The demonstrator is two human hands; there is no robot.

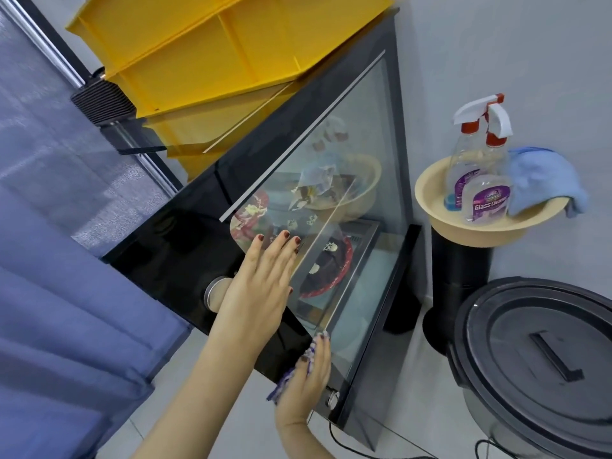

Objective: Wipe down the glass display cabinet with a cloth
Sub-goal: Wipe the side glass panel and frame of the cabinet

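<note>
L hand (pixel 261 283): fingers spread flat on cabinet (pixel 185 246) glass.
R hand (pixel 309 376): fingers closed on cloth (pixel 309 354), pressed at cabinet's lower edge.
Spray bottles (pixel 477 180): in basin right of cabinet.

spray bottle (pixel 486 202) | label text | "Glass Cleaner"

Yellow crates (pixel 212 51), blue curtain (pixel 59 326), grey lidded bin (pixel 543 359) — perhaps a drum.

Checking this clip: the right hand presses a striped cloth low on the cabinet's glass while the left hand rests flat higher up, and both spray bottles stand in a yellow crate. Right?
Not quite. The head view shows the two clear glass-cleaner spray bottles standing in the beige round basin, not a yellow crate. The rest holds: right hand on the blue-and-white striped cloth, left hand flat on the black-framed glass display cabinet.
</note>
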